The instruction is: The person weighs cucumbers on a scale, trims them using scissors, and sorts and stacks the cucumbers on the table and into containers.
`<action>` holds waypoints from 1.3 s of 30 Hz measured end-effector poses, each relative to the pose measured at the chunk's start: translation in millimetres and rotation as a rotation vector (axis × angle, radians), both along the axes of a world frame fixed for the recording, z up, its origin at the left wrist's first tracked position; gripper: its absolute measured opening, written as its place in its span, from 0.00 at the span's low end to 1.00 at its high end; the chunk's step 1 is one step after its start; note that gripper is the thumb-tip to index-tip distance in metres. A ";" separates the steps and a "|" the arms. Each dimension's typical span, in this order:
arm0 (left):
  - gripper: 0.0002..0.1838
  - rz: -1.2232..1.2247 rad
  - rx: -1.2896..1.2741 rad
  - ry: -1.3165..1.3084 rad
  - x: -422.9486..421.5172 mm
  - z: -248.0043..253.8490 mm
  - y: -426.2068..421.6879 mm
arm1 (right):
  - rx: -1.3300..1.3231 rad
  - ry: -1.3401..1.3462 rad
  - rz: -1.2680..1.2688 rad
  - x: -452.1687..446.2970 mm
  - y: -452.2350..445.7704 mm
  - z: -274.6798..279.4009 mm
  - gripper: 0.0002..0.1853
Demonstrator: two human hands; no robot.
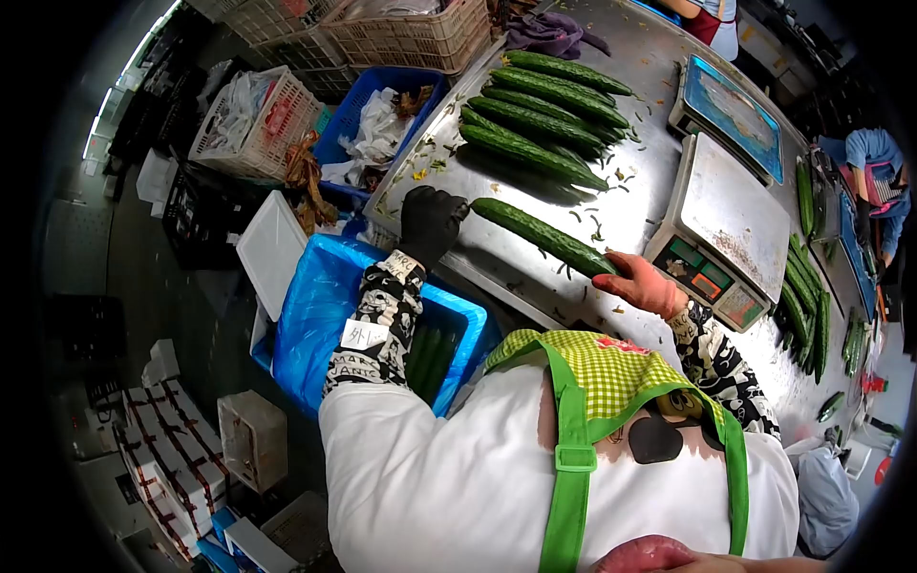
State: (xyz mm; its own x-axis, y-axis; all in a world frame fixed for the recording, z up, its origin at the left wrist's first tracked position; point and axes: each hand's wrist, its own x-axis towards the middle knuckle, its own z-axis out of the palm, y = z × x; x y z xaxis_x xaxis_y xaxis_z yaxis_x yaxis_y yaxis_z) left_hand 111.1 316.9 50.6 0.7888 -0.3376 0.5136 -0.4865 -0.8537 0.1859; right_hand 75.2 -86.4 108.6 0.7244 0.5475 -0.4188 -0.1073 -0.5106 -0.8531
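One cucumber (540, 234) lies at a slant over the near part of the metal table (669, 48). My right hand (640, 284), in an orange-red glove, is closed round its right end. My left hand (432, 223), in a black glove, is closed at the cucumber's left end, fingertips beside the tip; whatever they pinch is too small to name. Farther back on the table lies a pile of cucumbers (544, 115), with small trimmed bits around it. Under my left forearm stands a blue-lined bin (320, 315) with cucumbers inside.
Two scales (731, 215) (731, 115) stand right of the pile, with more cucumbers (807, 306) beyond. A blue crate (377, 91) and a basket (258, 143) hold plastic bags at the left. A co-worker (874, 177) is at the far right, another person (712, 24) at the top.
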 end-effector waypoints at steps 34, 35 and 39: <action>0.14 -0.403 -2.559 1.036 11.6 -68.1 -93.2 | -0.456 -1.120 0.185 109.9 81.5 -6.6 0.15; 0.16 -0.475 -2.527 1.011 10.4 -72.2 -95.4 | -0.497 -1.045 0.199 98.6 83.6 7.0 0.16; 0.19 -0.225 -1.868 0.651 0.1 -88.5 -105.3 | -0.319 -1.293 0.043 47.3 58.6 -61.7 0.41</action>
